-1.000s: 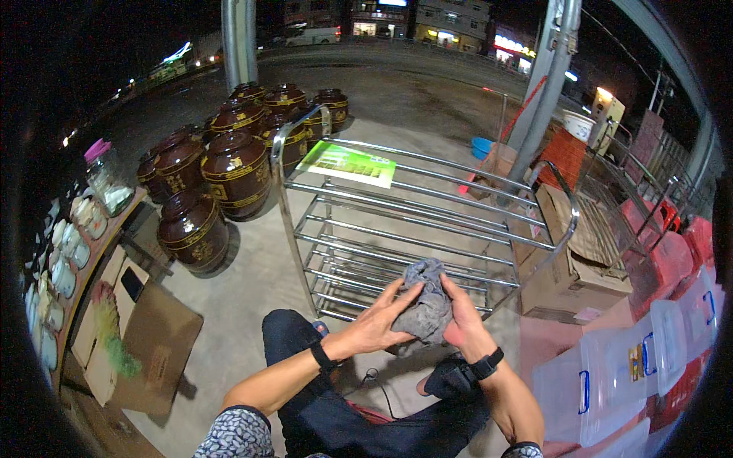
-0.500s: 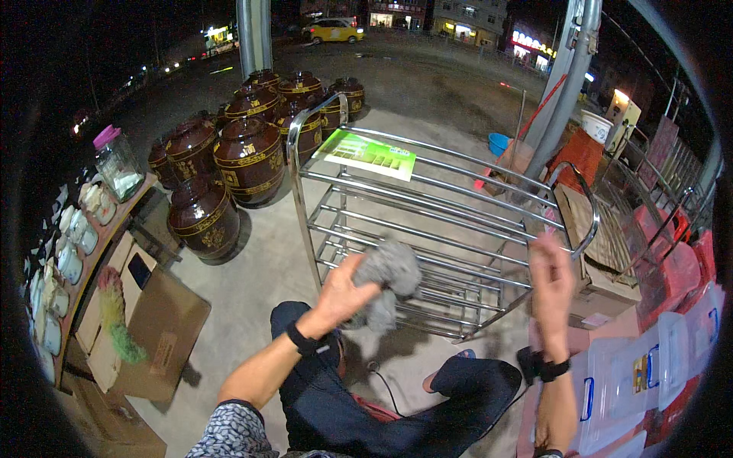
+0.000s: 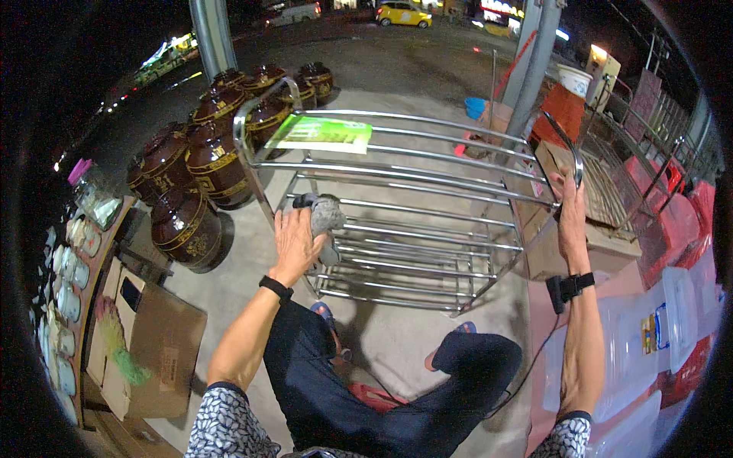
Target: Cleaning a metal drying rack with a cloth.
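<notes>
In front of my knees stands a chrome shoe-rack-style shelf (image 3: 427, 185) with several tiers of metal tubes. My left hand (image 3: 296, 243) is at its near left side, closed around a crumpled grey cloth (image 3: 328, 217) pressed against the tubes. Part of the cloth hangs below the fingers. On the far right, my right hand (image 3: 569, 210) grips the rack's end frame just under its curved top, with the thumb side partly hidden. A green and white printed sheet (image 3: 324, 135) lies across the rack's top tier at the left.
Dark brown glazed jars (image 3: 187, 229) crowd the floor at left. Nearer stands a shelf of lidded glass jars (image 3: 69, 301), beside flattened cardboard (image 3: 168, 343) with a colourful duster (image 3: 118, 343). At right are cardboard boxes (image 3: 595, 248), clear plastic bins (image 3: 618, 336) and red chairs (image 3: 649, 187).
My left hand moved left and away from me, bringing the cloth to the rack's left side. My right hand rose to the right and took hold of the end frame. The view shifted.
</notes>
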The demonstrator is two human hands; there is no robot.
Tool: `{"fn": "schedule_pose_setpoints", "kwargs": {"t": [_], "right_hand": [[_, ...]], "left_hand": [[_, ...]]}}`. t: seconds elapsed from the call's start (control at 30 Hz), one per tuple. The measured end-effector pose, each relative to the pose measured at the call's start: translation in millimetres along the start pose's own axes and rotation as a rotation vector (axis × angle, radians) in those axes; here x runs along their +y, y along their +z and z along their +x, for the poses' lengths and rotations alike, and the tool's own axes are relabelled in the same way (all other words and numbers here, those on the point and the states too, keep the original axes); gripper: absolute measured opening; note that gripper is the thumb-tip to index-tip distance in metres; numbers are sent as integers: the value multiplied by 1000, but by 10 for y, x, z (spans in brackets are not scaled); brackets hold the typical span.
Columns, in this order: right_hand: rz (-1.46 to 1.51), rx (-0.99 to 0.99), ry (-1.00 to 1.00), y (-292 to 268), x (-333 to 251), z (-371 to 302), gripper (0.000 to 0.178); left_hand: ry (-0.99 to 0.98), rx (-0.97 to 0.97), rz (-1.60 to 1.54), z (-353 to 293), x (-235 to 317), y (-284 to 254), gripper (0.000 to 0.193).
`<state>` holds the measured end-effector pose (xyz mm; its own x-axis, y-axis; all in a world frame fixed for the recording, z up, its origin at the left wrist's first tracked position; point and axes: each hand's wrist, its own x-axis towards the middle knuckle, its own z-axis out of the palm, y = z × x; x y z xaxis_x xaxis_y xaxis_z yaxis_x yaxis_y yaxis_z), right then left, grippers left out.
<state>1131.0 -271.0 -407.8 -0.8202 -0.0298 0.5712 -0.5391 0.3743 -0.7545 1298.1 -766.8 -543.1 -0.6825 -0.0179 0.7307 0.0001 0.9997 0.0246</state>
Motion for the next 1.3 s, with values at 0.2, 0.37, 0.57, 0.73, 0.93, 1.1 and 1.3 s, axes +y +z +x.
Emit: {"fn": "schedule_pose_setpoints", "kwargs": {"t": [0.2, 0.37, 0.57, 0.73, 0.93, 1.1, 1.3], "right_hand": [[303, 8, 70, 13, 4, -57, 51], [182, 77, 9, -69, 125, -82, 48], [237, 49, 142, -5, -25, -157, 48], [233, 4, 179, -142, -39, -153, 53], [267, 23, 112, -111, 61, -158, 54], [308, 9, 85, -83, 49, -154, 54], [385, 26, 133, -23, -57, -200, 45]], "left_hand": [[55, -275, -209, 255, 1235, 214, 83], [197, -277, -323, 449, 2777, 522, 82], [258, -357, -528, 630, 3293, 749, 70], [-59, -370, -1091, 837, 2701, 665, 41], [-273, -361, -150, 1050, 913, 518, 32], [-428, -492, 239, 1009, -194, 197, 48], [-400, -579, 183, 1109, 225, 571, 47]]}}
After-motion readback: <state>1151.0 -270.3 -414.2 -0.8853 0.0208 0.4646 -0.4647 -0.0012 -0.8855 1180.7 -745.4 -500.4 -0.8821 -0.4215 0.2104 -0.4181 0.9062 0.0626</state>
